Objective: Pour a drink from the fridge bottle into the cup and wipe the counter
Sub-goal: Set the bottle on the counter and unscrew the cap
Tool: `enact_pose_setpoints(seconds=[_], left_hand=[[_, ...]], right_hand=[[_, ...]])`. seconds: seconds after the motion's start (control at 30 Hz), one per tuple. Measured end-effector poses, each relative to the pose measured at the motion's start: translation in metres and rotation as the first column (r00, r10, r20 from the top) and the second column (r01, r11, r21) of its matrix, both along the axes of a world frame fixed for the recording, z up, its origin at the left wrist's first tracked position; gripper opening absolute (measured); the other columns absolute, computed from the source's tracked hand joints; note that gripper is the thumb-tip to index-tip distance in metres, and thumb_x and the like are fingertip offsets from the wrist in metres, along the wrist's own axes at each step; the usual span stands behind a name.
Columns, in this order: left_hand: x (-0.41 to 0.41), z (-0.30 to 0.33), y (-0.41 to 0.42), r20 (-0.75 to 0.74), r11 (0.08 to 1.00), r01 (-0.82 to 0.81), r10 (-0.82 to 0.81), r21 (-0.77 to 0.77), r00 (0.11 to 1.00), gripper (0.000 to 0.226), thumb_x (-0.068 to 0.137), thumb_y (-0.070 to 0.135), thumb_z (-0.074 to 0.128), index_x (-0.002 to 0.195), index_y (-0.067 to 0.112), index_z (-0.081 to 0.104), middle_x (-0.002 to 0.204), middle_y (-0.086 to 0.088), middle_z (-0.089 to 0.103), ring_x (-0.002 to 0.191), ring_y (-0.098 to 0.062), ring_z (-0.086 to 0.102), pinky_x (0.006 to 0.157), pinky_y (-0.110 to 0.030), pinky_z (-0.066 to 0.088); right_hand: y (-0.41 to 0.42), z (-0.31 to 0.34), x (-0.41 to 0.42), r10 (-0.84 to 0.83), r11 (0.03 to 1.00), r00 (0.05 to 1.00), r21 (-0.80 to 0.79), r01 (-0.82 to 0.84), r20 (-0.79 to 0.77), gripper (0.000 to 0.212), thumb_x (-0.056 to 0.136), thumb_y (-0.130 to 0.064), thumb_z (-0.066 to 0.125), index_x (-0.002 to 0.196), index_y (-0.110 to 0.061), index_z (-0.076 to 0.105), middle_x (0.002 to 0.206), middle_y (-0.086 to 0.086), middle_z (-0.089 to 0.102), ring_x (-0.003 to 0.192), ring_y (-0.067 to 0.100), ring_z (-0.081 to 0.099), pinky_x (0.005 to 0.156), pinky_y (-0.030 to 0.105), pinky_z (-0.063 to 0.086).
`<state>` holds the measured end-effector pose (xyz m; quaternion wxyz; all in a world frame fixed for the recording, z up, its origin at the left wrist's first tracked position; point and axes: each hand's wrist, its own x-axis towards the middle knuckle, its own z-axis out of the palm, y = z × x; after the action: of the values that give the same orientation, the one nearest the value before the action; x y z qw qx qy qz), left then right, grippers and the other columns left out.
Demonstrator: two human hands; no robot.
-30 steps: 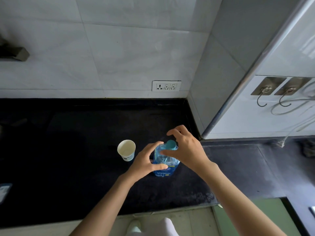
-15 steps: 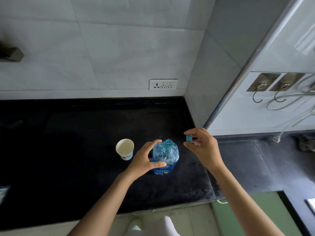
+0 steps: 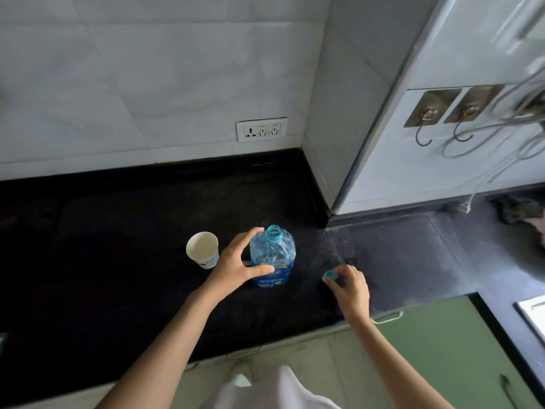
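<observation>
Bottle (image 3: 272, 258) position: upright on the black counter (image 3: 118, 276), near the front edge, neck open and uncapped. The body is clear blue plastic with a blue label low on its side.

Left hand (image 3: 236, 265): wrapped around the left side of the bottle, thumb across the label area, fingers curved over the shoulder toward the neck. The hand holds the bottle steady.

Right hand (image 3: 349, 286): well apart from the left, to the right of the bottle, low over the counter. Its fingertips pinch the small blue cap (image 3: 329, 273). Whether the cap already touches the counter surface cannot be determined from this angle.

Cup (image 3: 203, 250): white paper, standing just beside the bottle on its left, close behind the left hand, mouth open. Its inside appears white; any liquid content is not discernible.

Surroundings: a white socket plate (image 3: 262, 129) is mounted on the tiled wall behind the counter. To the right, a white panel carries two metal hooks (image 3: 424, 134) with pale cable looped near them.
</observation>
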<state>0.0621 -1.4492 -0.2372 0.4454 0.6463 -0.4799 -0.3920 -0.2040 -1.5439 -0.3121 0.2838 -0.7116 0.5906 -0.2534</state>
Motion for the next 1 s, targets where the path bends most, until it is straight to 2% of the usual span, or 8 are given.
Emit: enact_pose_setpoints(seconds=[0.13, 0.23, 0.37, 0.57, 0.67, 0.77, 0.87, 1.0], left_hand=[[0.0, -0.001, 0.0, 0.009, 1.0, -0.002, 0.002, 0.003, 1.0, 0.076, 0.07, 0.026, 0.084, 0.131, 0.047, 0.043, 0.135, 0.012, 0.044, 0.126, -0.012, 0.046, 0.086, -0.027, 0.056], [0.0, -0.001, 0.0, -0.004, 1.0, -0.004, 0.004, 0.005, 1.0, 0.076, 0.07, 0.022, 0.084, 0.127, 0.053, 0.043, 0.134, 0.012, 0.044, 0.126, -0.014, 0.047, 0.084, -0.021, 0.054], [-0.001, -0.001, -0.001, 0.002, 1.0, -0.002, 0.002, 0.001, 1.0, 0.076, 0.071, 0.02, 0.084, 0.13, 0.046, 0.044, 0.133, 0.011, 0.044, 0.126, -0.014, 0.047, 0.081, -0.017, 0.053], [0.0, -0.001, 0.0, -0.01, 1.0, 0.0, 0.0, 0.009, 1.0, 0.077, 0.07, 0.021, 0.084, 0.127, 0.053, 0.042, 0.134, 0.012, 0.044, 0.127, -0.009, 0.045, 0.082, -0.017, 0.053], [-0.001, -0.002, 0.0, -0.012, 1.0, -0.006, 0.006, 0.006, 1.0, 0.077, 0.07, 0.021, 0.084, 0.13, 0.049, 0.044, 0.133, 0.013, 0.045, 0.128, -0.009, 0.044, 0.085, -0.021, 0.054], [-0.001, -0.002, 0.001, -0.018, 1.0, -0.015, 0.015, 0.008, 1.0, 0.078, 0.07, 0.02, 0.084, 0.132, 0.047, 0.044, 0.133, 0.015, 0.045, 0.127, -0.01, 0.045, 0.087, -0.026, 0.055], [-0.002, -0.001, 0.001, -0.012, 1.0, -0.017, 0.017, -0.002, 1.0, 0.078, 0.07, 0.02, 0.084, 0.133, 0.045, 0.044, 0.133, 0.015, 0.045, 0.127, -0.009, 0.046, 0.086, -0.029, 0.056], [-0.004, 0.001, 0.001, -0.004, 1.0, -0.017, 0.017, -0.007, 1.0, 0.078, 0.07, 0.022, 0.084, 0.134, 0.041, 0.044, 0.134, 0.013, 0.045, 0.126, -0.01, 0.046, 0.085, -0.031, 0.057]], right_hand=[[0.003, -0.011, -0.006, 0.019, 1.0, 0.997, -0.009, -0.02, -0.069, 0.023, 0.074, -0.025, 0.08, 0.092, -0.023, 0.066, 0.089, -0.015, 0.062, 0.096, 0.013, 0.052, 0.069, 0.026, 0.037], [0.006, -0.016, -0.013, 0.036, 0.998, 0.99, -0.036, -0.041, -0.14, 0.033, 0.075, -0.025, 0.08, 0.106, -0.021, 0.07, 0.096, -0.007, 0.069, 0.1, 0.018, 0.054, 0.076, 0.027, 0.04], [0.005, -0.024, -0.017, 0.075, 0.992, 0.973, -0.081, -0.094, -0.219, 0.038, 0.071, -0.022, 0.084, 0.106, -0.018, 0.071, 0.098, -0.002, 0.07, 0.097, 0.027, 0.058, 0.08, 0.039, 0.048], [0.004, -0.021, -0.016, 0.136, 0.983, 0.959, -0.087, -0.162, -0.248, 0.045, 0.071, -0.028, 0.083, 0.111, -0.015, 0.068, 0.107, 0.0, 0.067, 0.103, 0.026, 0.058, 0.085, 0.039, 0.051], [0.008, -0.005, -0.01, 0.152, 0.977, 0.968, -0.119, -0.178, -0.199, 0.051, 0.084, -0.049, 0.065, 0.122, -0.015, 0.061, 0.121, -0.001, 0.061, 0.114, 0.018, 0.053, 0.097, 0.03, 0.044], [0.011, 0.024, 0.01, 0.274, 0.962, 0.961, 0.026, -0.273, -0.022, 0.066, 0.086, -0.066, 0.048, 0.138, -0.026, 0.045, 0.138, -0.013, 0.046, 0.123, 0.002, 0.044, 0.096, 0.016, 0.034], [0.012, 0.042, 0.036, 0.443, 0.887, 0.892, 0.097, -0.451, 0.095, 0.086, 0.077, -0.075, 0.052, 0.147, -0.033, 0.027, 0.149, -0.015, 0.031, 0.132, 0.0, 0.036, 0.105, 0.022, 0.034], [0.005, 0.053, 0.067, 0.516, 0.838, 0.852, 0.154, -0.523, 0.083, 0.107, 0.069, -0.072, 0.064, 0.151, -0.031, 0.01, 0.154, -0.008, 0.025, 0.137, 0.008, 0.033, 0.11, 0.032, 0.035]])
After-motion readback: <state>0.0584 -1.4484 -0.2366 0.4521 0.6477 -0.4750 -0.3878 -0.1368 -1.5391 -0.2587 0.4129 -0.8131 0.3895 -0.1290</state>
